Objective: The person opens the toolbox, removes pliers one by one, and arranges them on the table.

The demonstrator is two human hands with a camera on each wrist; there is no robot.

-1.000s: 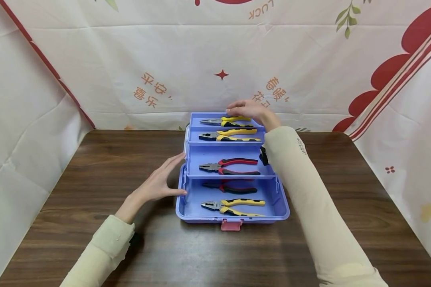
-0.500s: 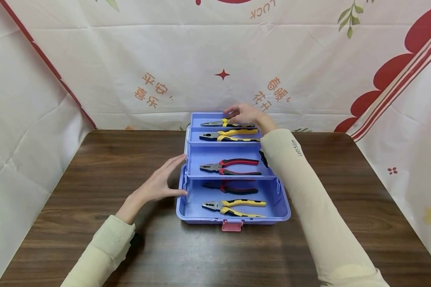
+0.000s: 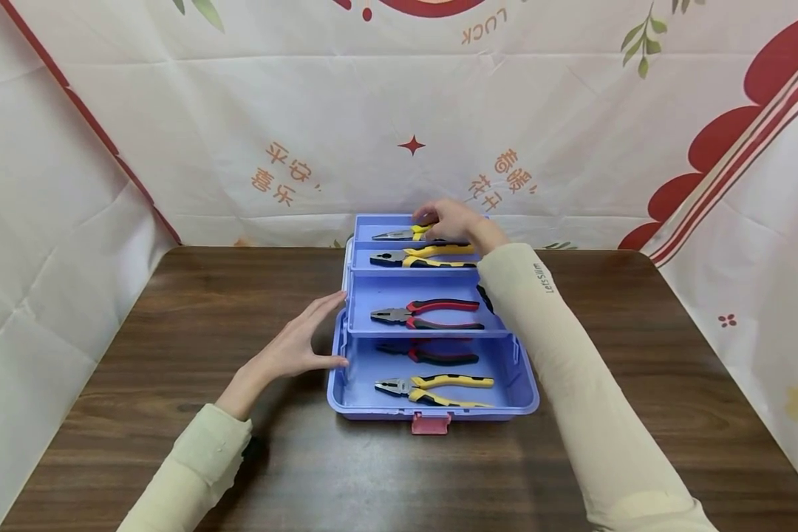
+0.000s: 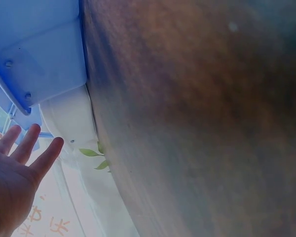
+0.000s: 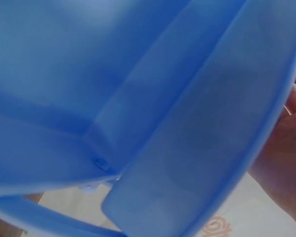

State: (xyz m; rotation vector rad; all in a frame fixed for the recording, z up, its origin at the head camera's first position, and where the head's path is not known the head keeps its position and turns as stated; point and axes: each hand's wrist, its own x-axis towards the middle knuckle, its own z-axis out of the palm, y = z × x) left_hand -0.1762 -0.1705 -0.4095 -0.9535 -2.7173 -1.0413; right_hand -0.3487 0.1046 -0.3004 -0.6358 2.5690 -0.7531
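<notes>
A blue toolbox (image 3: pixel 528 399) stands with its stepped trays raised. In its rearmost compartment lie yellow-and-black long-nose pliers (image 3: pixel 394 236), jaws to the left. My right hand (image 3: pixel 454 221) reaches down over their handles, thumb and fingers gripping them and hiding most of the grips. My left hand (image 3: pixel 291 344) is spread at the box's left side, fingertips and thumb right at its edge. Yellow-and-black combination pliers (image 3: pixel 391 258) occupy the second compartment, red-and-black pliers (image 3: pixel 394 315) the tray in front. Below are another yellow-and-black pair (image 3: pixel 395 386) and a dark red-and-black pair (image 3: pixel 445 358), partly hidden.
A pink latch (image 3: pixel 431 424) hangs at the toolbox's front. The box stands on a brown wooden table (image 3: pixel 193 325), its back close to a printed white cloth (image 3: pixel 346 111). My right sleeve (image 3: pixel 565 362) passes over the trays' right end.
My right hand has come down from above the rearmost compartment onto the long-nose pliers' handles and curled round them. The left hand stays at the box's side. The head view has tilted slightly.
</notes>
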